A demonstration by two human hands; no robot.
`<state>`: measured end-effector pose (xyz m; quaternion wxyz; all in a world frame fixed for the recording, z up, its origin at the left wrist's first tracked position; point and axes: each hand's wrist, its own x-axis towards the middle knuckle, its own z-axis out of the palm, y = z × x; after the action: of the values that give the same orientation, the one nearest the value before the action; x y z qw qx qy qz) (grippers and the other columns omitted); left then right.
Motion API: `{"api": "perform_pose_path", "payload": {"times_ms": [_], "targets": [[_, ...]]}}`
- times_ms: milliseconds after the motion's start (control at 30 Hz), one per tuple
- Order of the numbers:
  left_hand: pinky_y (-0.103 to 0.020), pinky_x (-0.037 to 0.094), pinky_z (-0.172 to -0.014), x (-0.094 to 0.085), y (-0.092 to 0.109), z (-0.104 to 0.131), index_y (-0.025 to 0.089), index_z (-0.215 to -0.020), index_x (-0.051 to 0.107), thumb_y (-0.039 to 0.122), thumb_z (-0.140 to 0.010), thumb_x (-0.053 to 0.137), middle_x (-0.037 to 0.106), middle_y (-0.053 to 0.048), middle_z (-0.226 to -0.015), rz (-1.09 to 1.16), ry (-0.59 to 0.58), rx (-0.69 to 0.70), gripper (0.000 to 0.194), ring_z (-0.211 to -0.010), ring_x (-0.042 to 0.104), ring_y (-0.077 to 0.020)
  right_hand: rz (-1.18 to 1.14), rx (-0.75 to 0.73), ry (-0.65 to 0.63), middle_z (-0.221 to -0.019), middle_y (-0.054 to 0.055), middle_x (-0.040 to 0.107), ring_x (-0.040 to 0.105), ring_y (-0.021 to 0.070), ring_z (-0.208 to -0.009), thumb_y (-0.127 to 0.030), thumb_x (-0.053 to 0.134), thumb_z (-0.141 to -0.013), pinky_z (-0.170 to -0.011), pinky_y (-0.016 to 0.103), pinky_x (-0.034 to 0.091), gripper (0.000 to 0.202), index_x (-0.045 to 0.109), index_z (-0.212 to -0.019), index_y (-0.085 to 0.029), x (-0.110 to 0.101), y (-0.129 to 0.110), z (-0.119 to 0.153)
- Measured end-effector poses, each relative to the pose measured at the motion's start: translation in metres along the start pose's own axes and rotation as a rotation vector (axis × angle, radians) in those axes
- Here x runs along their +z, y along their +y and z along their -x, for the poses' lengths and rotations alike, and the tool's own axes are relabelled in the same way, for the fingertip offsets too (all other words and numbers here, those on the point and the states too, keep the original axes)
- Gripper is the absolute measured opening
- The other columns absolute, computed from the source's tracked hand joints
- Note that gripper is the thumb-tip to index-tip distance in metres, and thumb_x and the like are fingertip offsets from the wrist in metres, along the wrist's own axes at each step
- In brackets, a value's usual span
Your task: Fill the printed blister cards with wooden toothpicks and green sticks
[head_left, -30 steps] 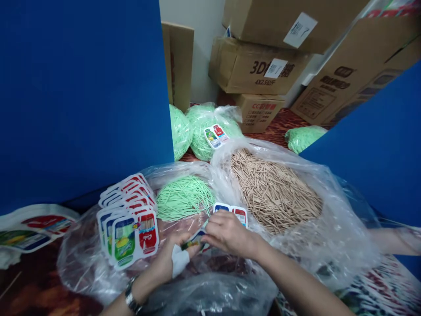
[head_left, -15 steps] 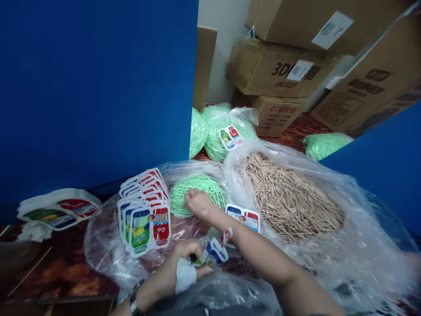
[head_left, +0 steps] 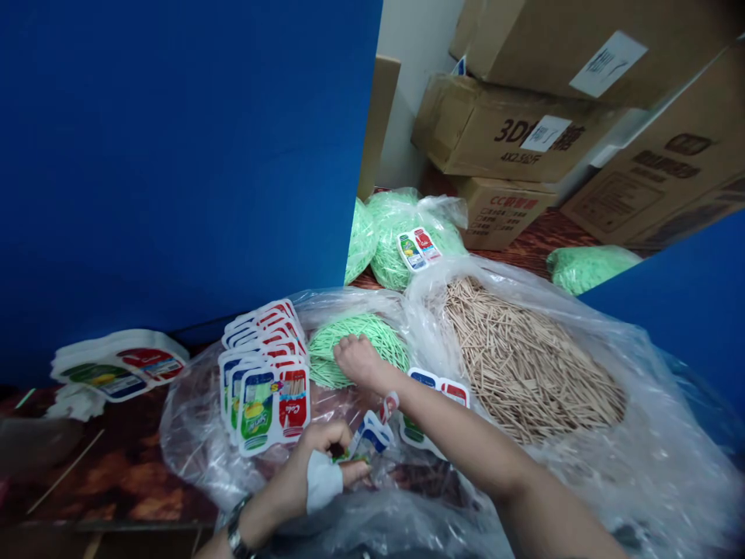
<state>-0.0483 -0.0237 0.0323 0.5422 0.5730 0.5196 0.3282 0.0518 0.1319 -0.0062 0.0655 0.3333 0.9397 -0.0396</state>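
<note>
The bent printed card in white, blue and red [head_left: 375,433] is in the left hand [head_left: 317,466], right here low in the middle, pinched between thumb and curled fingers, a white wrap [head_left: 323,481] round the base of that thumb. And just beyond it, the right hand [head_left: 362,362] is down on the heap of thin pale-green sticks [head_left: 326,353], fingers curled in; whether they grip any, I cannot tell! Close by on the left, a fanned stack of white-edged cards printed with green and red bottles [head_left: 256,411], the front one showing sticks in its red half. Another bottle-printed card [head_left: 419,436] lies partly under the right forearm. To the right, a big spread of thin brown sticks [head_left: 524,373] sits on crumpled clear plastic [head_left: 657,458]. Farther back, a knotted clear bag of green sticks [head_left: 387,229] carries one more card, with brown cardboard boxes [head_left: 506,136] piled behind and a tall blue panel [head_left: 186,155] at left.
</note>
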Motion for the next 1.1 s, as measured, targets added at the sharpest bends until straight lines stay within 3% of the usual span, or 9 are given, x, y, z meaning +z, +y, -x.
{"api": "perform_pose_path", "payload": {"times_ms": [133, 267, 367, 467, 600, 800, 933, 1100], "targets": [[-0.022, 0.024, -0.052, 0.0, -0.002, -0.004, 0.02, -0.058, 0.033, 0.027, -0.07, 0.066, 0.035, 0.006, -0.06, 0.024, 0.022, -0.005, 0.036, -0.057, 0.03, -0.0101, -0.124, 0.049, 0.019, -0.097, 0.016, 0.067, 0.06, 0.0276, -0.096, -0.02, 0.044, -0.091, -0.077, 0.038, 0.044, 0.017, 0.059, -0.095, -0.013, -0.012, 0.023, 0.009], [-0.022, 0.026, -0.053, 0.002, -0.006, -0.008, 0.02, -0.059, 0.034, 0.027, -0.071, 0.065, 0.035, 0.005, -0.061, 0.054, 0.033, 0.017, 0.034, -0.059, 0.031, -0.0104, -0.341, 0.106, 0.06, -0.077, 0.005, 0.069, 0.064, 0.0169, -0.073, -0.032, 0.034, -0.098, -0.066, 0.027, 0.046, 0.025, 0.055, -0.094, -0.018, -0.019, 0.04, 0.021], [-0.023, 0.027, -0.053, 0.001, -0.009, -0.011, 0.02, -0.06, 0.034, 0.029, -0.071, 0.063, 0.035, 0.005, -0.061, 0.082, 0.037, 0.007, 0.032, -0.058, 0.032, -0.0106, -0.932, 0.137, 0.143, -0.065, -0.001, 0.063, 0.061, 0.0127, -0.061, -0.044, 0.034, -0.097, -0.064, 0.026, 0.048, 0.034, 0.053, -0.083, -0.02, -0.019, 0.043, 0.027], [-0.023, 0.028, -0.054, -0.002, -0.01, -0.014, 0.02, -0.061, 0.037, 0.032, -0.073, 0.062, 0.036, 0.004, -0.062, 0.069, 0.059, -0.008, 0.03, -0.058, 0.033, -0.0113, -1.53, 0.204, 0.225, -0.07, -0.002, 0.062, 0.061, 0.0136, -0.063, -0.059, 0.05, -0.084, -0.065, 0.029, 0.051, 0.04, 0.054, -0.084, -0.019, -0.023, 0.041, 0.031], [-0.024, 0.029, -0.056, -0.009, -0.01, -0.018, 0.019, -0.065, 0.04, 0.036, -0.078, 0.06, 0.036, 0.004, -0.064, -0.049, 0.156, 0.023, 0.029, -0.06, 0.034, -0.0121, -1.805, 0.224, 0.403, -0.072, -0.004, 0.057, 0.06, 0.0125, -0.065, -0.056, 0.062, -0.076, -0.07, 0.03, 0.051, 0.041, 0.057, -0.094, -0.02, -0.046, 0.039, 0.039], [-0.023, 0.028, -0.055, -0.013, -0.011, -0.033, 0.021, -0.064, 0.035, 0.033, -0.08, 0.061, 0.033, 0.005, -0.063, -0.221, 0.329, 0.122, 0.032, -0.058, 0.033, -0.0113, -1.889, 0.161, 0.653, -0.074, -0.003, 0.055, 0.061, 0.0141, -0.072, -0.047, 0.059, -0.082, -0.078, 0.034, 0.049, 0.03, 0.056, -0.097, -0.021, -0.085, 0.031, 0.05], [-0.022, 0.029, -0.054, -0.012, -0.011, -0.04, 0.02, -0.066, 0.037, 0.032, -0.082, 0.061, 0.036, 0.006, -0.063, -0.261, 0.362, 0.182, 0.031, -0.057, 0.036, -0.0109, -1.649, 0.169, 0.816, -0.071, -0.003, 0.059, 0.062, 0.0149, -0.072, -0.045, 0.045, -0.092, -0.077, 0.033, 0.048, 0.026, 0.05, -0.103, -0.022, -0.091, 0.024, 0.052], [-0.022, 0.029, -0.054, -0.012, -0.017, -0.036, 0.02, -0.065, 0.039, 0.032, -0.083, 0.061, 0.036, 0.006, -0.061, -0.321, 0.369, 0.244, 0.031, -0.056, 0.036, -0.0104, -1.175, 0.193, 0.687, -0.079, 0.002, 0.066, 0.062, 0.017, -0.073, -0.041, 0.039, -0.096, -0.075, 0.033, 0.044, 0.024, 0.05, -0.103, -0.021, -0.084, 0.028, 0.055]]}}
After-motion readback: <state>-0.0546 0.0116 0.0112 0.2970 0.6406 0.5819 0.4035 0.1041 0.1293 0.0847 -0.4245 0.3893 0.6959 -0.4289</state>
